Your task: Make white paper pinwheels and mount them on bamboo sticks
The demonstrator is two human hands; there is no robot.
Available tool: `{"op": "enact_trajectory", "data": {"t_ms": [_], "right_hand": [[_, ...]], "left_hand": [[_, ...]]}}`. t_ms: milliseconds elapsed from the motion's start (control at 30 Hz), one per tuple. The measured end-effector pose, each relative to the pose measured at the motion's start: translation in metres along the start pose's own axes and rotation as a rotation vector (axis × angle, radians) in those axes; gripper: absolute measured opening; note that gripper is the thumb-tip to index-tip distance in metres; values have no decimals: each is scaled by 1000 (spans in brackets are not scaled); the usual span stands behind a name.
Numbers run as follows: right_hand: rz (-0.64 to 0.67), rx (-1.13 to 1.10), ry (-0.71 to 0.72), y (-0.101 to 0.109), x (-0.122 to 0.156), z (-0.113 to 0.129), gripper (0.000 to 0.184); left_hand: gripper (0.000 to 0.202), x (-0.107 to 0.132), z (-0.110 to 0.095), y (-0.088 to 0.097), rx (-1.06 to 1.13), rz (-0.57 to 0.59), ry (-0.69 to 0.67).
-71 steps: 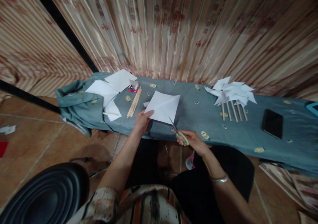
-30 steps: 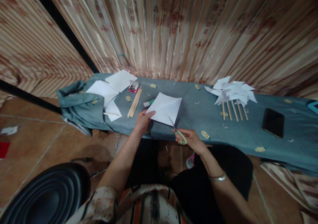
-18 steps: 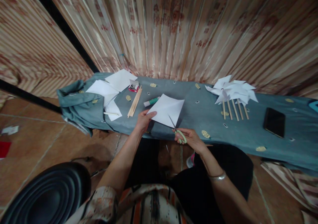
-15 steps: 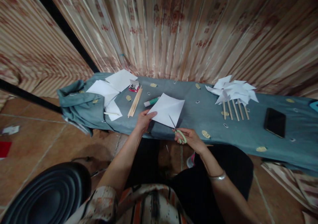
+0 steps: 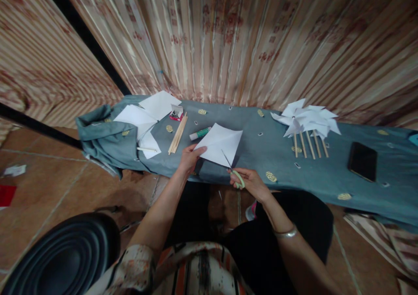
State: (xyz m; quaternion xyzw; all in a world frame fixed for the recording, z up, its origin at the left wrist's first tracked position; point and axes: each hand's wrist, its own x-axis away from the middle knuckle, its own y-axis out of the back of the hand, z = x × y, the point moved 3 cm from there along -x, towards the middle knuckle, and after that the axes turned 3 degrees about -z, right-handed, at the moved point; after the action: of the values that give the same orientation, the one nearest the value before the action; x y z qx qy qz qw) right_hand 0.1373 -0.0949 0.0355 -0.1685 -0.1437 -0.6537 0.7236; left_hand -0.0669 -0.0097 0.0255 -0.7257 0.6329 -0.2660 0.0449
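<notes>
A square sheet of white paper with a faint crease is pinched at its left corner by my left hand, thumb on top. My right hand is closed round the green handles of a pair of scissors. Their blades lie at the paper's near corner, one of them over the sheet and pointing toward its middle. Just behind the paper's left side a glue stick lies on the cloth. A bundle of thin wooden sticks rests to the left of it.
Several paper pinwheels on sticks lie at the right, with a black phone beyond them. At the left are white paper sheets and a small red box of pins. A black round stool stands at lower left.
Hardly anything differs. The scissors and my right hand have shifted very slightly, while the paper and my left hand stay in place.
</notes>
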Motion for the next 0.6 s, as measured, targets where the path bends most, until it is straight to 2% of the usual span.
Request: {"op": "enact_trajectory", "data": {"t_ms": [300, 600], "right_hand": [[34, 34, 31, -2, -1, 5, 44], [14, 62, 34, -3, -5, 4, 45]], "left_hand": [[40, 0, 3, 0, -54, 21, -9], [43, -1, 3, 0, -32, 3, 1]]}}
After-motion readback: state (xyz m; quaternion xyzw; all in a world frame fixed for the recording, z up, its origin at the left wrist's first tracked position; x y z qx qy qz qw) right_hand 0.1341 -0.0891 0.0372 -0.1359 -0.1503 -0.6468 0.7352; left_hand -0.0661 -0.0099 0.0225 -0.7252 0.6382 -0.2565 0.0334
